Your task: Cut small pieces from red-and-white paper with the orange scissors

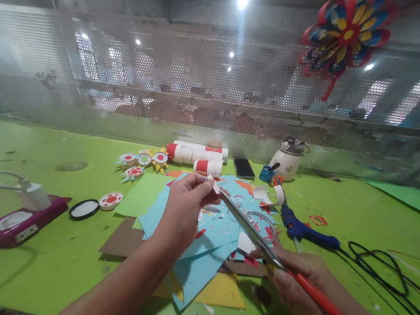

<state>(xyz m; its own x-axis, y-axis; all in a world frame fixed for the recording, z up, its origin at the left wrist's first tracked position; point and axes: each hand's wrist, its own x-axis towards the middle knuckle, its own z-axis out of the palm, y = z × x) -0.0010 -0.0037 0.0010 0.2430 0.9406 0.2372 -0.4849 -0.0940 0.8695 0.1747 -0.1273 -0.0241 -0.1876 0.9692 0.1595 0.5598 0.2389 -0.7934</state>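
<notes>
text: we read none | glue sticks: red-and-white wrappers, print too blurred for us to make out | phone: dark screen, nothing legible to us | pink device: we find no readable label

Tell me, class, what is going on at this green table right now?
A person is cutting paper. The left hand pinches a small white paper scrap at its fingertips, while the right hand holds red-handled metal scissors, blades pointing up at the scrap. Beneath lie loose sheets of light blue paper, with yellow and brown sheets under them. A blue glue gun lies on the green table to the right, and red-and-white glue sticks sit behind.
</notes>
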